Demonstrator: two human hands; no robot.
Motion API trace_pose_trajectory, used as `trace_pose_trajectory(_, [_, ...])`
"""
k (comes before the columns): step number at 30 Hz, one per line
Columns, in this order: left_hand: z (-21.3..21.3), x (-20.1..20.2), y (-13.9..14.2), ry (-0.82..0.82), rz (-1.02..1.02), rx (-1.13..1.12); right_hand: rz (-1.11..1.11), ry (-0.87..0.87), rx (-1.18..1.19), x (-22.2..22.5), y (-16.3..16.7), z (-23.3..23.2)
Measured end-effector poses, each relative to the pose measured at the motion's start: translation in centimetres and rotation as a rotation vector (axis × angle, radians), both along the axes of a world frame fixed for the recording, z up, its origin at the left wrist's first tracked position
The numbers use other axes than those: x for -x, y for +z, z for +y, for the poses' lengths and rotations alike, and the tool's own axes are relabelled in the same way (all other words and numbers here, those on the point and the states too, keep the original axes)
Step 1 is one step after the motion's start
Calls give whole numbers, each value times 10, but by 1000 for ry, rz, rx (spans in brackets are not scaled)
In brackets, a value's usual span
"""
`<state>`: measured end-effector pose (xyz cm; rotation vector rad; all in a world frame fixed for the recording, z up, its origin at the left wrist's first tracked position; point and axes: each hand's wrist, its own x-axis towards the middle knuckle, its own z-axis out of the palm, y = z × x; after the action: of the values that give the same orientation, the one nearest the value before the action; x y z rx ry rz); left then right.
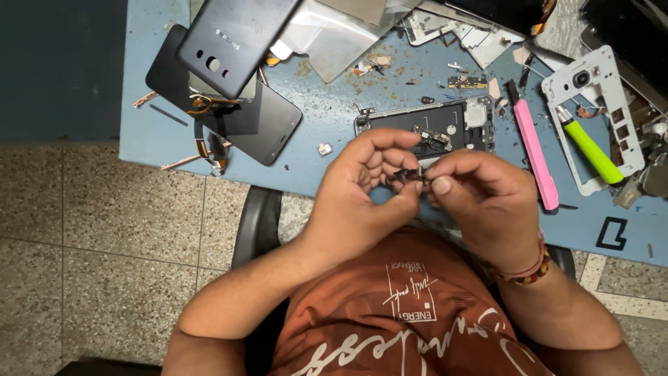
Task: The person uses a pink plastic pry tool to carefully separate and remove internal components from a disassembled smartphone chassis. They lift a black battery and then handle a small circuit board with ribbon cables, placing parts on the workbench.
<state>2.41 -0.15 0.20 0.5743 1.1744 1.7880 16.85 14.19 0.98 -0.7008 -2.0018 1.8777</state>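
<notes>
Hands meet over the near edge of the blue table (334,111), both pinching one small dark part (407,175) between them. Left hand (362,191) is curled, fingers folded in, thumb and fingertips closed on the part's left end. Right hand (480,191) grips the right end between thumb and forefinger; a beaded bracelet (532,268) sits on that wrist. Part is tiny and mostly hidden by the fingers, possibly a flex cable or bracket, can't tell which. It is held off the table, just in front of an opened phone chassis (428,125) lying flat with its internals exposed. Right of the chassis: a pink pry tool (536,153), then a white phone mid-frame (598,104) with a green-handled screwdriver (591,150) lying across it. Far left of the table: a dark back cover (229,42) stacked on other dark panels, orange flex strips (209,150) beside them. Loose screws and scraps are scattered over the table's middle. Person wears a rust-coloured printed shirt (396,313), seated on a dark chair (254,223) over speckled floor tiles (97,216).
</notes>
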Motion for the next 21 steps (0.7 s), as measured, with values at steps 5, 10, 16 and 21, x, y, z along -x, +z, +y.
trace_pose_trajectory(5, [1, -3, -3, 30, 30, -19, 40, 33, -85, 3, 4, -4])
trace_pose_trajectory(10, [1, -3, -5, 45, 72, 8, 42, 78, -350, 9, 14, -5])
trace_pose_trajectory(16, [1, -3, -4, 52, 157, 30, -42, 43, -613, 14, 22, -7])
trace_pose_trajectory(21, [0, -2, -3, 50, 172, 47, -25, 20, -653, 15, 20, -8])
